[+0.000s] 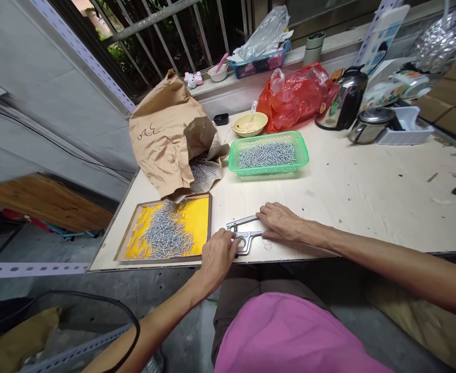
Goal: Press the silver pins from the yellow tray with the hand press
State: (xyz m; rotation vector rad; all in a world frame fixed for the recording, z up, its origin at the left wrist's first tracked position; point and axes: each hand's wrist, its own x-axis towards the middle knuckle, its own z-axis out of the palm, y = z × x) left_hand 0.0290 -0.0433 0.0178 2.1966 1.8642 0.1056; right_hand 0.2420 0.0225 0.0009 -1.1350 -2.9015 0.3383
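Note:
A grey metal hand tool [247,238] with two long handles and a small spring lies at the table's front edge. My right hand [280,220] is closed around its handle ends. At the tool's spring end is my left hand [220,254], fingers bent and drawn together; whatever they pinch is too small or hidden to make out. Just left of that hand is a shallow tray [210,217] with a yellow base, holding a heap of small silvery metal pins [165,233]. Behind the tool, a green plastic basket [268,170] contains many similar small metal pieces [266,154].
A brown paper bag [161,140] lies open behind the tray, with metal pieces at its mouth. Farther back are a yellow bowl [261,124], a red plastic bag [293,96], a steel jug [346,98] and a lidded steel pot [369,127]. The table's front edge [386,255] runs beneath my forearms.

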